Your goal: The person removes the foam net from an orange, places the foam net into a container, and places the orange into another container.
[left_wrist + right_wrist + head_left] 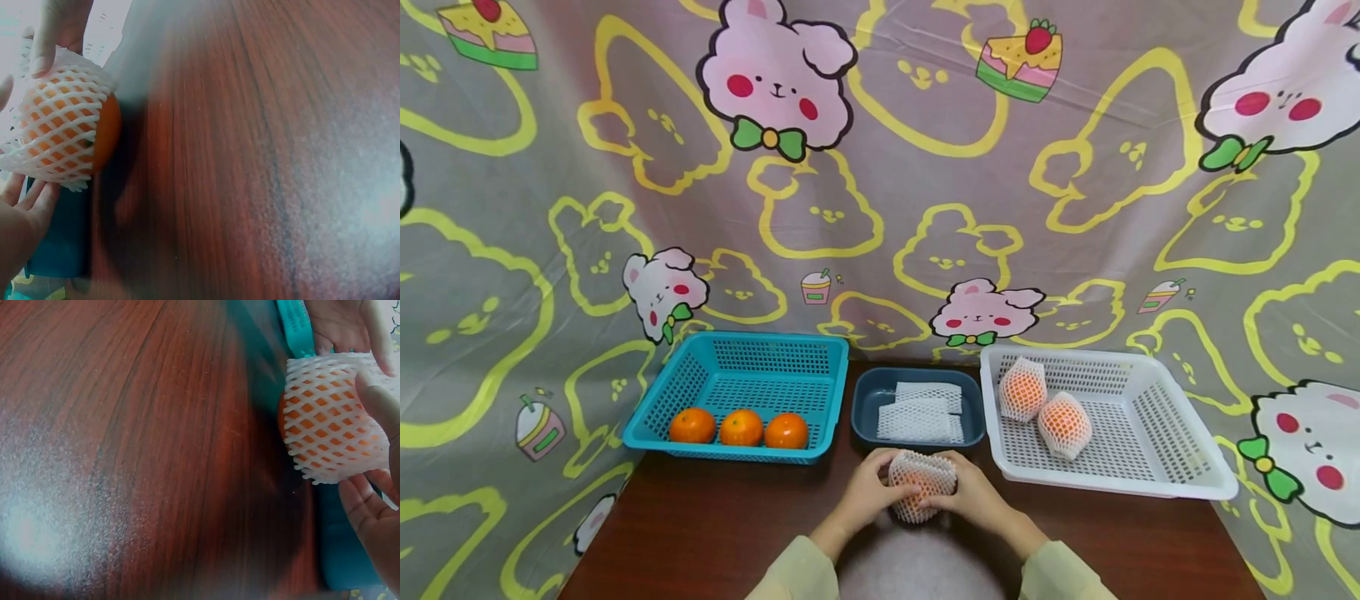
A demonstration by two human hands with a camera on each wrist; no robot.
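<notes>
Between both hands, above the table's near middle, is an orange [110,134] inside a white foam net sleeve [922,475]. The left hand [874,492] grips it from the left, thumb across the front. From the right, the right hand [972,497] holds the same netted fruit, its thumb also on the front. The net covers most of the orange; in the left wrist view a bare strip of peel shows past the net's edge. In the right wrist view, the net's cut rim [301,464] stands out with small points.
A dark blue tray [917,442] holding flat foam nets [917,419] lies just beyond the hands. At left, a teal basket [647,437] contains three bare oranges [741,427]. A white basket [1112,482] on the right contains two netted oranges [1064,423]. Behind hangs a patterned curtain [880,192].
</notes>
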